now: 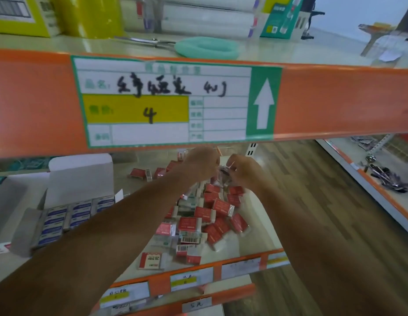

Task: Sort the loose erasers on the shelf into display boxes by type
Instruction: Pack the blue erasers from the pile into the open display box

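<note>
Pinching clear plastic bag (224, 174) w/ left grip (204, 163) and right grip (242, 171) — prob. to open it; red erasers (212, 215) heaped on shelf (262, 236) at 6 o'clock — display box (61, 215) at 9.

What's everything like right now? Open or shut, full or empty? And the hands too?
Left hand, pinches the neck of the bag.
Right hand, pinches the neck too.
Bag, heaped with red erasers; open or tied, cannot tell.
Box, lid up, holds rows of blue erasers.
Loose erasers, lying on the shelf outside the bag.
Scissors, blades shut, lying flat.
</note>
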`<state>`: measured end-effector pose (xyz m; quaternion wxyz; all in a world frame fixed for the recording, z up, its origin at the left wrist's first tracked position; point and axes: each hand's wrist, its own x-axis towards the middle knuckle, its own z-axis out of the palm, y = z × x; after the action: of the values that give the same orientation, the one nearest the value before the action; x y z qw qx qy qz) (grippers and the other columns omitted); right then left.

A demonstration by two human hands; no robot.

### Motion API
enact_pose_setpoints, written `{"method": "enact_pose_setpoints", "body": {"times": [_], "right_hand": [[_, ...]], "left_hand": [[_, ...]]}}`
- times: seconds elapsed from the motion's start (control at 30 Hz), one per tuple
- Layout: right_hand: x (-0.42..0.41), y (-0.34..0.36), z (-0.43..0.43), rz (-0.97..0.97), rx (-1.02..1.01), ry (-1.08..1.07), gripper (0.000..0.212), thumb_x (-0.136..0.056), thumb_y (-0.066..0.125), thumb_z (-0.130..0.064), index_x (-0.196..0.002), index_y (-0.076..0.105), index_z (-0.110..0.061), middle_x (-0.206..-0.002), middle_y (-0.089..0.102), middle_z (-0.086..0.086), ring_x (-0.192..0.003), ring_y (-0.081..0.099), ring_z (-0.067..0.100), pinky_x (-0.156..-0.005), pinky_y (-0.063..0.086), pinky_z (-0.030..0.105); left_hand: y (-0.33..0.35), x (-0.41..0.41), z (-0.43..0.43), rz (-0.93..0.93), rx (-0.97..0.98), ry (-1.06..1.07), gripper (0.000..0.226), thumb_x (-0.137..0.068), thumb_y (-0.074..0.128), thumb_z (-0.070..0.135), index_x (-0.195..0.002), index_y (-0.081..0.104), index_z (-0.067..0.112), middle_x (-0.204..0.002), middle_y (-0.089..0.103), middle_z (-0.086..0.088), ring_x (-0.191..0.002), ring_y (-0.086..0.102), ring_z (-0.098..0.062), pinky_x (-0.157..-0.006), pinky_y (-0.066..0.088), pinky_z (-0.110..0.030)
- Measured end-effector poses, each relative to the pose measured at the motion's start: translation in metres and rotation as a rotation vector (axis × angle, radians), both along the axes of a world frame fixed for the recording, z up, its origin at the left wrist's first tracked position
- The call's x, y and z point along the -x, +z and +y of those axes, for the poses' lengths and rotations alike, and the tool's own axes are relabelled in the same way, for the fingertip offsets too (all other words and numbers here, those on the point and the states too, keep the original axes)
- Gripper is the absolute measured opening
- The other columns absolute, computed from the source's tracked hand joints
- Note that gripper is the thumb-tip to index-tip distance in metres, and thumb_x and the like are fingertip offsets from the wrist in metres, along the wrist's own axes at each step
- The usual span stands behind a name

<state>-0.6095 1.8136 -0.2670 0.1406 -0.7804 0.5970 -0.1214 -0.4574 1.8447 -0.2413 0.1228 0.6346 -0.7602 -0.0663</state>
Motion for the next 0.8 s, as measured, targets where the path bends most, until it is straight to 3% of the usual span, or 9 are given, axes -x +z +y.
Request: {"method": "enact_pose_setpoints", "body": {"times": [0.17,0.3,0.43,0.57,0.67,0.8], "right_hand": [[0.009,-0.003,0.011,-0.151,-0.062,-0.09,0.018,-0.091,0.057,-0.018,-0.107,0.063,-0.022,-0.103,0.07,-0.002,-0.083,0.062,0.014,-0.073,0.054,0.03],[0.012,-0.001,0.019,-0.22,-0.121,-0.103,0.018,-0.093,0.056,-0.02,-0.11,0.061,-0.023,-0.102,0.068,-0.002,-0.081,0.061,0.013,-0.071,0.056,0.033],[0.009,-0.002,0.024,-0.241,-0.103,-0.132,0.021,-0.092,0.053,-0.017,-0.11,0.061,-0.025,-0.105,0.069,-0.001,-0.084,0.062,0.014,-0.072,0.055,0.032],[0.007,0.003,0.03,-0.245,-0.072,-0.151,0.025,-0.093,0.048,-0.017,-0.113,0.061,-0.024,-0.097,0.067,0.0,-0.075,0.063,0.015,-0.065,0.054,0.031],[0.006,0.009,0.036,-0.275,-0.045,-0.157,0.027,-0.093,0.047,-0.016,-0.115,0.061,-0.023,-0.088,0.065,-0.003,-0.07,0.063,0.012,-0.062,0.054,0.03],[0.0,0.016,0.044,-0.371,-0.018,-0.113,0.03,-0.089,0.05,-0.014,-0.115,0.063,-0.023,-0.09,0.066,-0.001,-0.059,0.056,0.005,-0.042,0.038,0.01]], "left_hand": [[0.0,0.008,-0.01,-0.034,-0.113,0.008,0.008,-0.077,0.072,0.015,-0.085,0.075,0.016,-0.081,0.064,0.002,-0.061,0.055,-0.008,-0.062,0.052,-0.025],[-0.006,0.009,-0.015,-0.065,-0.192,0.036,0.024,-0.082,0.069,0.013,-0.105,0.07,0.016,-0.102,0.067,-0.005,-0.082,0.063,-0.018,-0.071,0.051,-0.026],[-0.008,0.01,-0.016,-0.1,-0.155,0.052,0.025,-0.087,0.062,0.009,-0.111,0.066,0.012,-0.108,0.061,-0.009,-0.091,0.057,-0.021,-0.081,0.052,-0.032],[-0.013,0.008,-0.017,-0.068,-0.117,0.065,0.018,-0.086,0.064,0.014,-0.104,0.067,0.01,-0.104,0.06,-0.007,-0.087,0.051,-0.018,-0.072,0.046,-0.029],[-0.014,-0.001,-0.019,0.027,-0.05,0.042,0.015,-0.084,0.068,0.021,-0.096,0.071,0.012,-0.098,0.066,-0.006,-0.089,0.057,-0.02,-0.069,0.046,-0.03],[-0.003,-0.015,-0.005,0.319,-0.022,0.065,0.011,-0.084,0.064,0.013,-0.092,0.068,0.006,-0.086,0.061,-0.001,-0.08,0.055,-0.016,-0.07,0.046,-0.027]]}}
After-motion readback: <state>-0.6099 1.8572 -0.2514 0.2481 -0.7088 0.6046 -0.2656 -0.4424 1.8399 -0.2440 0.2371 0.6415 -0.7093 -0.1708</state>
